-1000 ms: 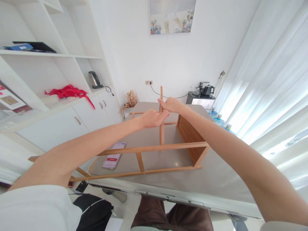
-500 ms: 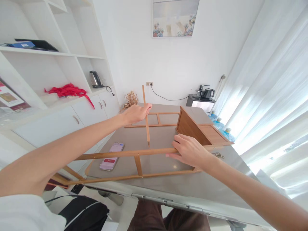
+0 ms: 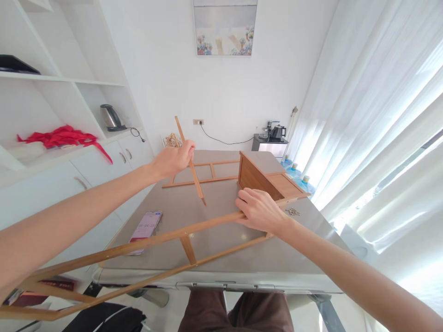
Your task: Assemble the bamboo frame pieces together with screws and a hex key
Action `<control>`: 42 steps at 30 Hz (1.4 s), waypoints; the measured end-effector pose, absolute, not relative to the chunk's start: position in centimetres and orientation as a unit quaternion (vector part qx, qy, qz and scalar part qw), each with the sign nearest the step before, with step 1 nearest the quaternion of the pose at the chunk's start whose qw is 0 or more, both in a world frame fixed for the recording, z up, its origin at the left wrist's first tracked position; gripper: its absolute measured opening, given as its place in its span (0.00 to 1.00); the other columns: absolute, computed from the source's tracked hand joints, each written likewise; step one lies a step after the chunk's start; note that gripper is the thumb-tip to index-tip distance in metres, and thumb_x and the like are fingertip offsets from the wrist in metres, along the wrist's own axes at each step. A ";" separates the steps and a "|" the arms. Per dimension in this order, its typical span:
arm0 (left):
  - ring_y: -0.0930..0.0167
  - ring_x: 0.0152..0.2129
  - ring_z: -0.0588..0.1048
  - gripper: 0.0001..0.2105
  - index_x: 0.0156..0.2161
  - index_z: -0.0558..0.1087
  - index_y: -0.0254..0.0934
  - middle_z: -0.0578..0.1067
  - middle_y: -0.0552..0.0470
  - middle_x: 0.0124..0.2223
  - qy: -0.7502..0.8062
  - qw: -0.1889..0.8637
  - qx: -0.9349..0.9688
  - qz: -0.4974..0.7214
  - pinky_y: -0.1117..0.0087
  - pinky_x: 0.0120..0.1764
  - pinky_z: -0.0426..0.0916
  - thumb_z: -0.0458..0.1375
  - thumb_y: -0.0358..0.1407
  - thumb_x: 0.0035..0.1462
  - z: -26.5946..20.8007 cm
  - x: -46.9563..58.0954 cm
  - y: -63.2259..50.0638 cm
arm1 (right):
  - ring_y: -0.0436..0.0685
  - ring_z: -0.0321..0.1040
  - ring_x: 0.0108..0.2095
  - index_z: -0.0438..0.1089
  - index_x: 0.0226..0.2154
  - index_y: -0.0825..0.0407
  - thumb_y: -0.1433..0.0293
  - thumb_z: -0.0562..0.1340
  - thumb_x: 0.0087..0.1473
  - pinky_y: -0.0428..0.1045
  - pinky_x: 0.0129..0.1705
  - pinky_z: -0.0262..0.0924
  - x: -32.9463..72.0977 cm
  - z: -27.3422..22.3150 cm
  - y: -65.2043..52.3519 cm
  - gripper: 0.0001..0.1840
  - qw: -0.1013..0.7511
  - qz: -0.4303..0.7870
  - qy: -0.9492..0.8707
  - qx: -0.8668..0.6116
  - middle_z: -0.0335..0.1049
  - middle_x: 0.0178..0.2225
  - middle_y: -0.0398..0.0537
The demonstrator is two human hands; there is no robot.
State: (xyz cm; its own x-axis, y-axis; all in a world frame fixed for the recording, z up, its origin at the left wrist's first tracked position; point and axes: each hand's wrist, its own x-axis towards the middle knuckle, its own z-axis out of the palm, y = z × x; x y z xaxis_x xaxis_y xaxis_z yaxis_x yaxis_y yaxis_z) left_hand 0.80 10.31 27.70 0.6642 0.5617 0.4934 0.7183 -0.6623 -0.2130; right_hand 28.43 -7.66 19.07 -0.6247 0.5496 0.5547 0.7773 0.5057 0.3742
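Note:
My left hand (image 3: 176,156) is closed around a slim wooden slat (image 3: 196,180), held slantwise above the table with its narrow tip pointing down. My right hand (image 3: 258,210) grips the upper rail of a ladder-like wooden frame (image 3: 204,225), fingers wrapped over the wood. The frame reaches past the table's left front edge, and its right end lies by an upright wooden panel (image 3: 258,175) that adjoins a flat panelled piece (image 3: 287,182). Behind the slat, a second wooden frame (image 3: 212,171) lies on the table. Several screws (image 3: 293,211) form a small pile right of my right hand.
A lit phone (image 3: 147,226) lies on the grey table (image 3: 228,265), partly behind the frame's rail. White shelves (image 3: 44,110) with a kettle (image 3: 111,117) and red cloth (image 3: 65,137) stand left. Water bottles (image 3: 294,170) and curtains (image 3: 346,110) are on the right.
My view has turned, so the room sits further left. The frame's left end has swung down towards me. The slat leans more, still in my left hand; my right hand keeps hold of the rail.

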 end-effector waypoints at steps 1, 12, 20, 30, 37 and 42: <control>0.68 0.18 0.73 0.15 0.53 0.63 0.36 0.80 0.48 0.36 -0.363 0.199 -0.888 -0.198 0.70 0.24 0.62 0.38 0.36 0.71 27.9 0.9 10.2 | 0.54 0.52 0.28 0.66 0.24 0.52 0.43 0.58 0.62 0.51 0.28 0.44 28.8 19.3 -7.9 0.31 0.179 -0.298 -0.852 -0.390 0.60 0.27 0.45; 0.66 0.22 0.77 0.16 0.54 0.63 0.37 0.81 0.47 0.35 -0.370 0.165 -0.896 -0.183 0.68 0.31 0.68 0.39 0.39 0.71 27.2 2.2 8.6 | 0.55 0.59 0.30 0.70 0.31 0.53 0.50 0.61 0.62 0.51 0.33 0.52 35.1 20.6 -8.2 0.23 0.137 -0.221 -0.851 -0.457 0.63 0.30 0.47; 0.64 0.25 0.79 0.17 0.55 0.62 0.36 0.81 0.46 0.36 -0.372 0.152 -0.896 -0.190 0.67 0.32 0.69 0.37 0.39 0.72 26.9 2.5 8.5 | 0.64 0.69 0.41 0.71 0.47 0.53 0.41 0.49 0.64 0.54 0.37 0.58 38.8 23.7 -8.2 0.35 0.083 -0.054 -0.652 -0.752 0.70 0.43 0.58; 0.69 0.31 0.78 0.16 0.53 0.70 0.34 0.78 0.48 0.41 -0.366 0.143 -0.905 -0.163 0.64 0.36 0.74 0.52 0.44 0.70 25.6 4.0 7.3 | 0.56 0.73 0.42 0.71 0.49 0.53 0.58 0.61 0.66 0.54 0.44 0.72 39.0 23.4 -3.4 0.17 -0.047 0.068 -0.631 -0.771 0.73 0.47 0.49; 0.69 0.35 0.78 0.15 0.53 0.71 0.34 0.77 0.48 0.45 -0.365 0.119 -0.913 -0.135 0.64 0.38 0.76 0.58 0.41 0.68 25.7 5.7 7.2 | 0.49 0.67 0.28 0.71 0.37 0.54 0.53 0.58 0.67 0.48 0.32 0.65 42.4 25.1 -3.0 0.21 -0.016 0.042 -0.623 -0.781 0.70 0.31 0.42; 0.67 0.39 0.78 0.16 0.55 0.71 0.35 0.76 0.46 0.49 -0.351 0.089 -0.922 -0.134 0.61 0.41 0.77 0.59 0.41 0.67 24.7 7.1 7.5 | 0.50 0.68 0.28 0.71 0.37 0.54 0.53 0.58 0.67 0.48 0.32 0.66 45.0 25.7 -1.6 0.21 -0.022 0.050 -0.616 -0.786 0.71 0.30 0.42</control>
